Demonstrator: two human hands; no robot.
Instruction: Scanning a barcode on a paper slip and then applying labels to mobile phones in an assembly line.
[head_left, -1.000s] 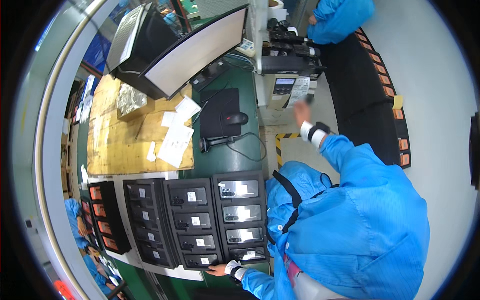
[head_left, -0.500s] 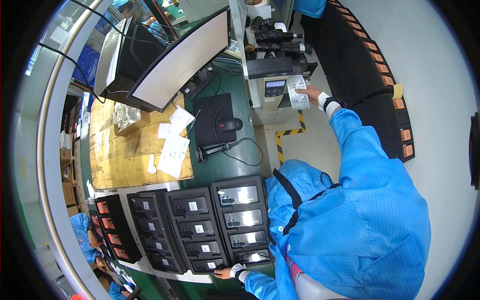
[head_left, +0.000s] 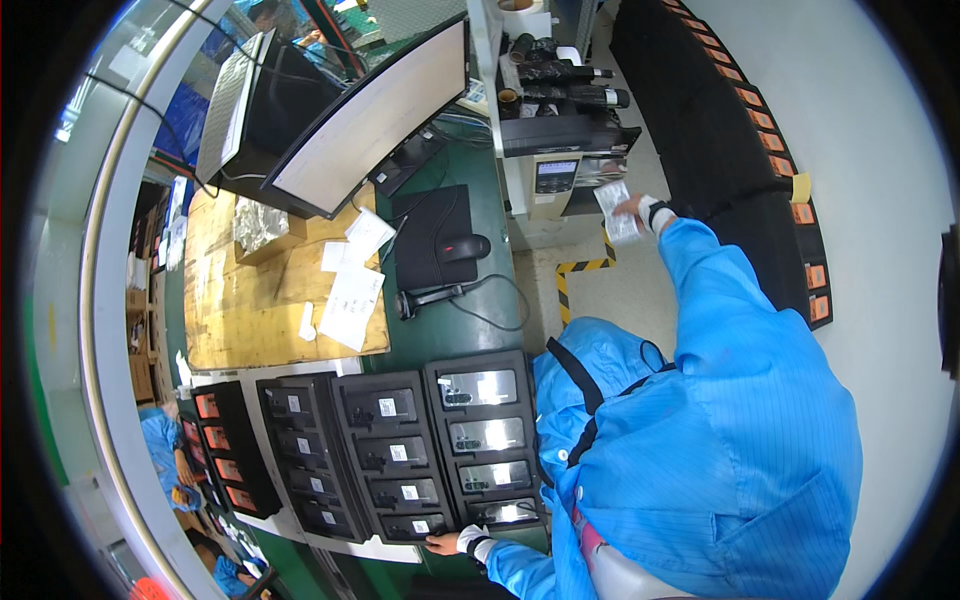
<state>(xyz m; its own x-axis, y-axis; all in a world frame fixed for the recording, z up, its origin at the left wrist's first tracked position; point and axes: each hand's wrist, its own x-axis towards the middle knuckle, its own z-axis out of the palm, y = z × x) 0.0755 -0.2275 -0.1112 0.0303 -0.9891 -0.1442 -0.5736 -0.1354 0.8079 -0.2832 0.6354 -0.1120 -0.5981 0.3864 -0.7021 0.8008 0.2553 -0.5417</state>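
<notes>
My right hand (head_left: 630, 207) is closed on a strip of white printed labels (head_left: 614, 212), held out over the floor just in front of the label printer (head_left: 553, 185). The strip looks apart from the printer's outlet. At the near edge of the bench, my left hand (head_left: 443, 543) lies with its fingers stretched against the near corner of a black tray (head_left: 434, 450). That tray bears several dark phones with small white stickers. To its right, another black tray (head_left: 482, 421) holds several shiny, mirror-backed phones.
More black trays (head_left: 312, 440) stand to the left, one with orange labels (head_left: 228, 468). Behind them are papers (head_left: 350, 310), a barcode scanner (head_left: 430, 300), a mouse (head_left: 465, 248) and a monitor (head_left: 380, 120). Black-covered stacks (head_left: 700, 150) line the right wall. Another person's hand (head_left: 185, 470) shows far left.
My right hand has drawn the label strip away from the printer, slightly right and toward me, and the strip has tilted. My left hand stays at the tray's corner.
</notes>
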